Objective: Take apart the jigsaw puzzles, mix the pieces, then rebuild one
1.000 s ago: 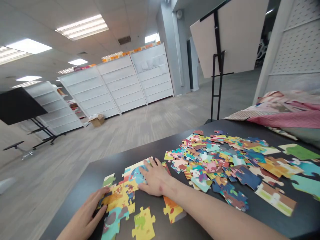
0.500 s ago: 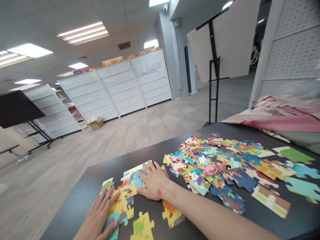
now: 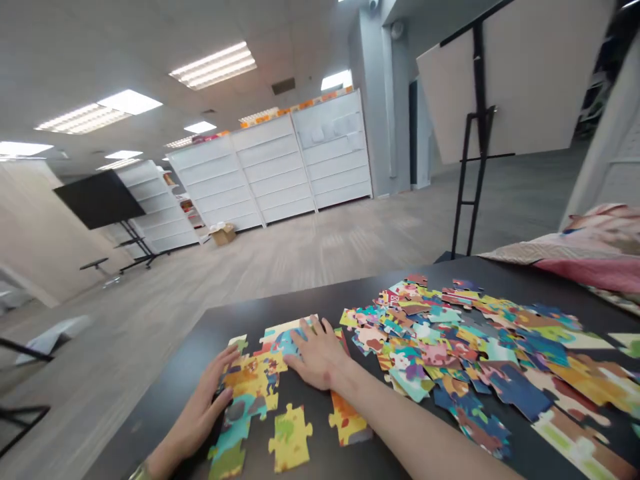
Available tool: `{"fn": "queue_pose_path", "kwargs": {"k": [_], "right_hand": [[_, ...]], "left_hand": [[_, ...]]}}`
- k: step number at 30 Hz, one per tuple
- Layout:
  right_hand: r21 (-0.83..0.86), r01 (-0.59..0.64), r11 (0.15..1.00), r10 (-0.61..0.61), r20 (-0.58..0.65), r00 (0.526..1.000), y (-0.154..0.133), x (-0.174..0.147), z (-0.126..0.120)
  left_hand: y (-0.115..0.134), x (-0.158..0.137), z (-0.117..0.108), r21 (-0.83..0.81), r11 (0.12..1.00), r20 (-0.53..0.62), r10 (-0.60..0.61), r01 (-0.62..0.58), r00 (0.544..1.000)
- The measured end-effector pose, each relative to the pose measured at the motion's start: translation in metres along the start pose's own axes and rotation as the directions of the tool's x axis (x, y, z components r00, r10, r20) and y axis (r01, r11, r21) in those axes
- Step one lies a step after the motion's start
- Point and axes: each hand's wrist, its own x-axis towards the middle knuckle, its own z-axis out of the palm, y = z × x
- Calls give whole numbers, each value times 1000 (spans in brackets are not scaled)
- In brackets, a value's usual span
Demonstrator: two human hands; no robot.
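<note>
On the dark table lies a partly joined jigsaw puzzle (image 3: pixel 249 375) with yellow, blue and green animal pictures. My left hand (image 3: pixel 207 393) rests along its left edge, fingers stretched out and the thumb apart. Spread flat over the upper right of the joined part is my right hand (image 3: pixel 320 353), which covers some of the blue picture. A loose yellow puzzle piece (image 3: pixel 291 438) with a green figure lies nearer me, between my two arms. Beside my right wrist is an orange and yellow puzzle piece (image 3: pixel 346 420), partly hidden by the forearm.
A heap of loose puzzle pieces (image 3: pixel 435 340) spreads over the right side of the table (image 3: pixel 185 360). Pink and patterned cloth (image 3: pixel 590 267) lies at the far right. Beyond are a board on a black stand (image 3: pixel 470 180), white shelves (image 3: pixel 275 167) and a cardboard box (image 3: pixel 223 233).
My left hand has drawn left off the puzzle's face to its edge, uncovering more of the joined pieces. My right hand stays on the puzzle. The view has turned left.
</note>
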Motion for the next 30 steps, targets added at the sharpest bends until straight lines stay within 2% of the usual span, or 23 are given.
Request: {"fn": "queue_pose_path", "kwargs": {"k": [4, 8, 11, 14, 16, 18, 20, 22, 25, 30], "right_hand": [[35, 21, 999, -18, -89, 996, -8, 5, -11], [38, 50, 998, -39, -247, 968, -11, -2, -59], [27, 33, 999, -23, -294, 955, 2, -33, -97], [-6, -7, 1000, 5, -276, 961, 17, -84, -115], [-31, -18, 999, 9, -256, 967, 17, -119, -110], [-53, 18, 998, -29, -227, 973, 6, -146, -93], [-65, 67, 996, -79, -196, 977, -11, -163, -71], [-55, 84, 995, -93, -188, 978, -25, -172, -50], [20, 54, 998, -48, -237, 970, -33, -176, -31], [60, 32, 998, -17, -248, 969, -21, -174, -24]], "left_hand": [[8, 3, -1, 40, 999, 7, 3, -3, 1000], [19, -2, -4, 141, 990, -64, 8, 1, 998], [37, -14, -5, 122, 992, -116, -4, 18, 993], [70, -28, 3, 155, 988, -113, 28, -10, 993], [100, -37, 15, 191, 980, -84, 64, -47, 994], [130, -46, 31, 199, 976, -40, 99, -89, 994], [156, -57, 48, 204, 972, -10, 119, -115, 993], [172, -65, 60, 212, 971, -26, 116, -108, 993], [177, -72, 67, 169, 982, -67, 93, -81, 993], [170, -75, 56, -88, 996, -114, -10, 0, 993]]}}
